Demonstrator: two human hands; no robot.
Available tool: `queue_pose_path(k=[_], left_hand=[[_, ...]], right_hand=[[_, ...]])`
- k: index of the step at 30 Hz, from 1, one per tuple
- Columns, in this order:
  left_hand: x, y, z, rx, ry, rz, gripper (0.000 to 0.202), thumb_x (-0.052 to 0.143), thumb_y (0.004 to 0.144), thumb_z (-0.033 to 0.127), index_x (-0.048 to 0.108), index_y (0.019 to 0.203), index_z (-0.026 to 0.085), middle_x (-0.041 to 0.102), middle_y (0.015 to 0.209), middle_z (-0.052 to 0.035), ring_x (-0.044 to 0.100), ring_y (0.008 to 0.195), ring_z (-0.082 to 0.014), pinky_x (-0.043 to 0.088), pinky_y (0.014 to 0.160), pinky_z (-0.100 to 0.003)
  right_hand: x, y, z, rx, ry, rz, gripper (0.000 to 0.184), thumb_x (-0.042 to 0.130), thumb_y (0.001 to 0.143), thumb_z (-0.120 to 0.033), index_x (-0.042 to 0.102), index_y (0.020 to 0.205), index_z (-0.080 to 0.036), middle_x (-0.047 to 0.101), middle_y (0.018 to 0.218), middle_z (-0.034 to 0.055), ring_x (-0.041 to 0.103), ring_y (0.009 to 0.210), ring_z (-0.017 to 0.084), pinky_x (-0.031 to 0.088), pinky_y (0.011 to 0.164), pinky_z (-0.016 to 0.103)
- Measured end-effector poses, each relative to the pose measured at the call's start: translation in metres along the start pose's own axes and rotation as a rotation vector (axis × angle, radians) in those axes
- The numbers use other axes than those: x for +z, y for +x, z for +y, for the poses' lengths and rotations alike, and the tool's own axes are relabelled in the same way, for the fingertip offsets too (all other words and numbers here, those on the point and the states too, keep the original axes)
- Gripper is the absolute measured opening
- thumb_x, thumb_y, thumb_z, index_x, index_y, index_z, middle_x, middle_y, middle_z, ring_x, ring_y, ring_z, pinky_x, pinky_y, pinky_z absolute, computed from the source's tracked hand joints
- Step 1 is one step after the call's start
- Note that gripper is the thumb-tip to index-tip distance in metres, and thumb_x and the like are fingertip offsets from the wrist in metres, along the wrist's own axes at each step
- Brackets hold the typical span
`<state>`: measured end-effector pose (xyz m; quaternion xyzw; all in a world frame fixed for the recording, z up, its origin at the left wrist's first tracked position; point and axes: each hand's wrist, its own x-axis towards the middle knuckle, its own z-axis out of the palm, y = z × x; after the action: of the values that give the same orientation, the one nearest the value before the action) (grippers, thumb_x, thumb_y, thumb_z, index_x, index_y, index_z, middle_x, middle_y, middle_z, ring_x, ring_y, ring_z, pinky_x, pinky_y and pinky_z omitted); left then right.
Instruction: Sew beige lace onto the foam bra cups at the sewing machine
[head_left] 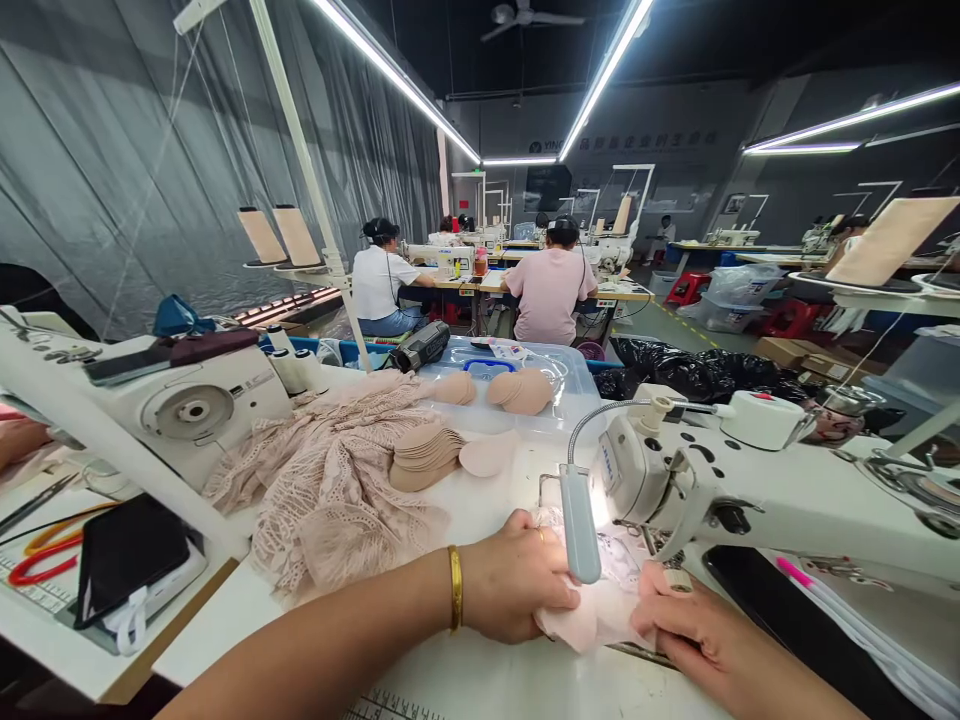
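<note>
My left hand point(514, 585), with a gold bangle on the wrist, is closed on a pale pink lace piece point(600, 600) lying under the needle of a white sewing machine point(750, 480). My right hand point(694, 625) pinches the same piece from the right. A small lamp point(580, 525) on a flexible neck hangs just above the fabric and lights it. Left of my hands lies a heap of pink lace fabric point(330, 480) and a stack of beige foam cups point(424, 455).
A clear plastic box lid point(570, 375) carries more foam cups. A second sewing machine point(187, 400) stands at the left, with a black phone point(127, 555) and red-handled scissors point(41, 565) on the table before it. Two people sit sewing at tables farther back. Black bags lie at the right.
</note>
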<state>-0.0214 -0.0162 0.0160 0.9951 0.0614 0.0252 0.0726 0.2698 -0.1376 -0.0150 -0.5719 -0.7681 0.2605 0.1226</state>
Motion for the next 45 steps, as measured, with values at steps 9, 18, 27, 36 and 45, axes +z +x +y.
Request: queue_pose_path(k=[9, 18, 27, 36, 45], left_hand=[[0.004, 0.008, -0.012, 0.044, 0.048, 0.096, 0.019, 0.067, 0.086, 0.01, 0.066, 0.097, 0.025, 0.075, 0.1, 0.0011, 0.065, 0.093, -0.0228, 0.025, 0.086, -0.043], [0.007, 0.018, -0.028, 0.05, -0.001, 0.108, 0.017, 0.067, 0.086, 0.011, 0.067, 0.098, 0.024, 0.077, 0.117, -0.0011, 0.066, 0.105, -0.025, 0.026, 0.098, -0.049], [0.007, 0.019, -0.033, 0.02, -0.023, 0.107, 0.017, 0.07, 0.084, 0.016, 0.068, 0.098, 0.024, 0.077, 0.109, 0.0001, 0.067, 0.1, -0.0248, 0.028, 0.099, -0.049], [0.009, 0.019, -0.033, 0.002, -0.024, 0.111, 0.018, 0.071, 0.083, 0.018, 0.069, 0.1, 0.025, 0.078, 0.108, -0.0001, 0.068, 0.101, -0.0255, 0.027, 0.101, -0.051], [0.007, 0.02, -0.034, -0.009, -0.026, 0.095, 0.016, 0.069, 0.082, 0.016, 0.069, 0.097, 0.023, 0.078, 0.108, -0.0003, 0.067, 0.101, -0.0251, 0.029, 0.097, -0.05]], right_hand=[[0.007, 0.015, -0.006, -0.147, -0.038, 0.247, 0.036, 0.049, 0.111, -0.045, 0.079, 0.128, -0.037, 0.079, 0.132, 0.0057, 0.071, 0.123, 0.029, 0.058, 0.108, 0.045], [0.03, 0.027, 0.017, -0.137, -0.387, 0.429, 0.041, 0.05, 0.107, -0.037, 0.075, 0.139, -0.036, 0.077, 0.138, 0.0052, 0.073, 0.125, 0.033, 0.065, 0.101, 0.053], [0.035, 0.031, 0.016, -0.116, -0.421, 0.446, 0.044, 0.045, 0.108, -0.039, 0.074, 0.14, -0.038, 0.075, 0.141, 0.0028, 0.072, 0.129, 0.034, 0.065, 0.103, 0.055], [0.022, 0.025, 0.011, -0.222, -0.352, 0.462, 0.038, 0.054, 0.108, -0.035, 0.074, 0.139, -0.036, 0.076, 0.14, 0.002, 0.073, 0.128, 0.029, 0.065, 0.103, 0.043], [0.016, 0.017, 0.009, -0.177, -0.246, 0.593, 0.027, 0.049, 0.111, -0.035, 0.07, 0.124, -0.024, 0.081, 0.115, 0.0098, 0.081, 0.104, 0.025, 0.067, 0.086, 0.034]])
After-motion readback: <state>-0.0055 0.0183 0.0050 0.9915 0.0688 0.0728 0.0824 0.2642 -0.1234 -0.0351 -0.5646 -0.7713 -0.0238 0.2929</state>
